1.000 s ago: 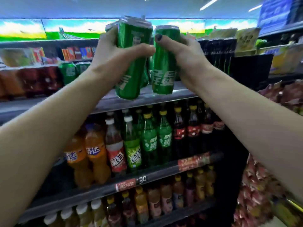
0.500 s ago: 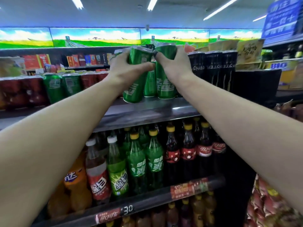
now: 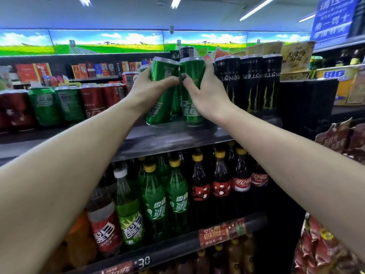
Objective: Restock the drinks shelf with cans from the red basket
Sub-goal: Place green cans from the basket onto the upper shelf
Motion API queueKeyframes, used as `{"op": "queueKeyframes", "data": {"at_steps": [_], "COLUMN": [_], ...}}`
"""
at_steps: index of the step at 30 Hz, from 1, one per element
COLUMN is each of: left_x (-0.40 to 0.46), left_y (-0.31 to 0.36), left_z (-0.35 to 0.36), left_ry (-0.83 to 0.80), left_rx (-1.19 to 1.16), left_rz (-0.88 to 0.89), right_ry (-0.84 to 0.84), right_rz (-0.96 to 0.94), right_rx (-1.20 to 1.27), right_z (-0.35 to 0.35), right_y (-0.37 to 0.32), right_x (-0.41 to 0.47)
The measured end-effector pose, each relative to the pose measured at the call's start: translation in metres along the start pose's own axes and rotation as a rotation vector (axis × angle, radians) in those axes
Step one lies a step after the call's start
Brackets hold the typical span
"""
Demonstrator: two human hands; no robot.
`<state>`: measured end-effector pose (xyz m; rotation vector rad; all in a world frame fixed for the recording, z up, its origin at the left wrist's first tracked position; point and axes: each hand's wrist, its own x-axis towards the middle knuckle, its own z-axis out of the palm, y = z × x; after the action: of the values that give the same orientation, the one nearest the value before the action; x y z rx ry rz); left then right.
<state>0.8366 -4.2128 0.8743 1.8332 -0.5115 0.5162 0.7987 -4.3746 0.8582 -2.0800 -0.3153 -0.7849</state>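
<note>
Scanning from frame left: red and green cans (image 3: 65,103) stand in a row on the upper shelf (image 3: 177,139). At centre, left hand (image 3: 147,93) grasps a tall green can (image 3: 161,91), fingers wrapped round it, can tilted, base at or just above the shelf; contact unclear. Right hand (image 3: 207,95) grasps a second green can (image 3: 192,91), upright, its base on the shelf, the two cans touching near their tops. Just right of them, black energy cans (image 3: 248,82) stand in a row. Lower centre: green and dark soda bottles (image 3: 177,196) on the shelf below. Red basket not visible.
</note>
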Motion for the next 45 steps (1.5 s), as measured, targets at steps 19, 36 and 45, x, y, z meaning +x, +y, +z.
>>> {"op": "queueKeyframes", "data": {"at_steps": [19, 36, 45], "left_x": [0.006, 0.009, 0.008], "left_y": [-0.010, -0.015, -0.017], "left_z": [-0.001, 0.010, 0.022], "left_ry": [-0.153, -0.027, -0.197], "left_rx": [-0.074, 0.192, 0.173], "left_rz": [-0.045, -0.038, -0.178], "right_ry": [0.022, 0.154, 0.181], "right_rz": [0.039, -0.120, -0.092], "right_rx": [0.007, -0.705, -0.544], "right_z": [0.006, -0.007, -0.007], "right_y": [0.012, 0.003, 0.011], "right_x": [-0.011, -0.033, -0.036]}}
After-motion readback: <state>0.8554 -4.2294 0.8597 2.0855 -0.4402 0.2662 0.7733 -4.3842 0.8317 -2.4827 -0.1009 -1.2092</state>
